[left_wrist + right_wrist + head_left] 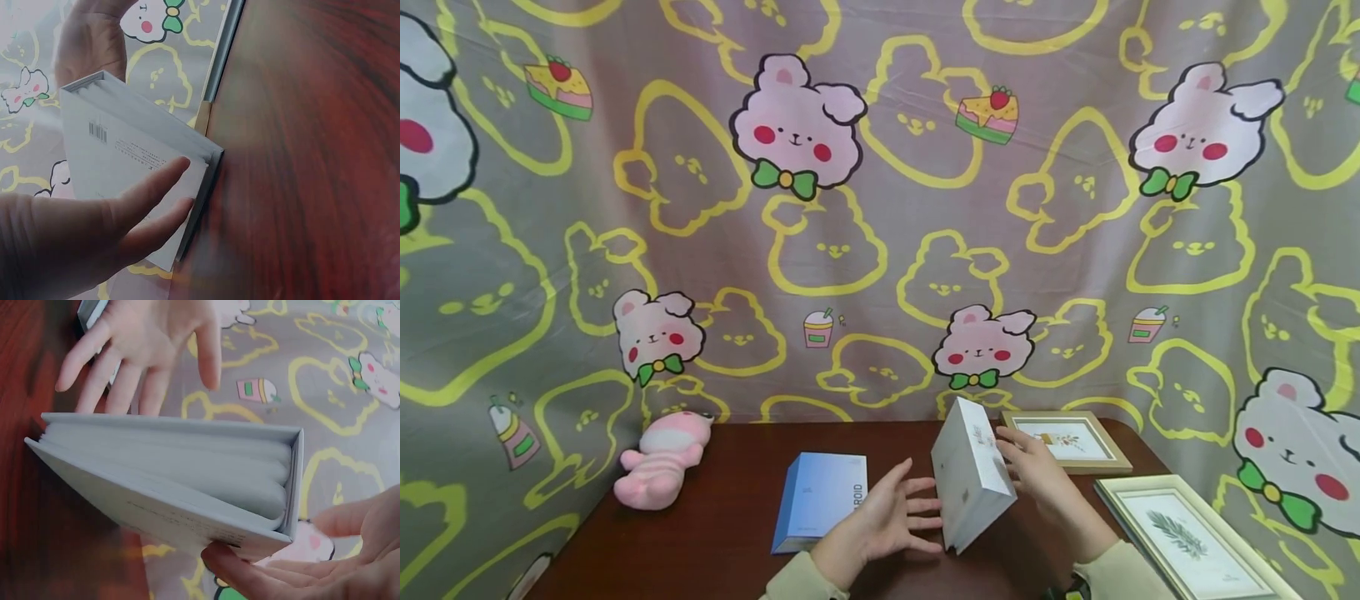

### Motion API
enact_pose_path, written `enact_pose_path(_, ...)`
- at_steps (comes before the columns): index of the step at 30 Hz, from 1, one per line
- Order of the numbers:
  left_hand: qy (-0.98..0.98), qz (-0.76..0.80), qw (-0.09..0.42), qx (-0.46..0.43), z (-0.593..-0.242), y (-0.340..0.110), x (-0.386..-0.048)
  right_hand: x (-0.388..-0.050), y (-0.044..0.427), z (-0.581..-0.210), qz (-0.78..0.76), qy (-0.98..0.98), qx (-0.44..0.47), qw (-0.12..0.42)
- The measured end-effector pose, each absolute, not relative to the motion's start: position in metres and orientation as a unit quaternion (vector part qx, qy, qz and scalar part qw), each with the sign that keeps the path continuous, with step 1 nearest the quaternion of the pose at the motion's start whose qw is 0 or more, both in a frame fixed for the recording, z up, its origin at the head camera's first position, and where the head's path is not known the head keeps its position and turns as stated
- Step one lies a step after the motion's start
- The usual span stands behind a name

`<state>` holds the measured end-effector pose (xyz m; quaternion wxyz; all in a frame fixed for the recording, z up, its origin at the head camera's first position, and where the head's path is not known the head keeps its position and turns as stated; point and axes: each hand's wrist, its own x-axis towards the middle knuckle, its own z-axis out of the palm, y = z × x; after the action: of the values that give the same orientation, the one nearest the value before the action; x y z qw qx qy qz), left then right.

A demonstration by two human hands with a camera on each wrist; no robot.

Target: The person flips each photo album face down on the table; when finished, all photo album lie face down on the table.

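A thick white hardcover album stands tilted on the dark table between my two hands. Its pale page edges show in the right wrist view, and a barcode is printed on one cover in the left wrist view. My left hand has its fingers spread at the near cover; whether they press on it, I cannot tell. On the opposite side, my right hand touches the album with nearly straight fingers, the thumb apart from it. Left of the album lies a light blue book-like item, partly behind my left hand.
A pink plush toy lies at the table's left back. Two framed pictures are on the right: a wood-toned frame at the back and a pale frame nearer. A patterned curtain hangs behind the dark red-brown table.
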<state>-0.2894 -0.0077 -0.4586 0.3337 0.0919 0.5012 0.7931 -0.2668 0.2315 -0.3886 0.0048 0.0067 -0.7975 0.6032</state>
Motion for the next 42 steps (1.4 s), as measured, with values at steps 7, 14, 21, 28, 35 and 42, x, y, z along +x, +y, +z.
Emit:
enact_pose_path(7,0.502,0.791,0.336,0.094,-0.46,-0.009,-0.292,-0.273,0.26,-0.405,0.651,-0.756,0.052,-0.056)
enact_pose_path(14,0.508,0.789,0.332,0.093,-0.459,-0.015,-0.292,-0.279,0.27,-0.42,0.724,-0.682,-0.004,-0.103)
enact_pose_path(21,0.52,0.782,0.33,0.094,-0.455,-0.023,-0.291,-0.278,0.275,-0.436,0.726,-0.677,0.017,-0.117)
enact_pose_path(28,0.531,0.776,0.328,0.088,-0.453,-0.03,-0.293,-0.276,0.275,-0.45,0.739,-0.661,0.053,-0.119)
enact_pose_path(35,0.545,0.773,0.314,0.084,-0.452,-0.034,-0.291,-0.275,0.272,-0.462,0.748,-0.653,0.041,-0.114)
enact_pose_path(42,0.554,0.771,0.305,0.077,-0.451,-0.034,-0.289,-0.274,0.264,-0.473,0.728,-0.681,0.002,-0.073)
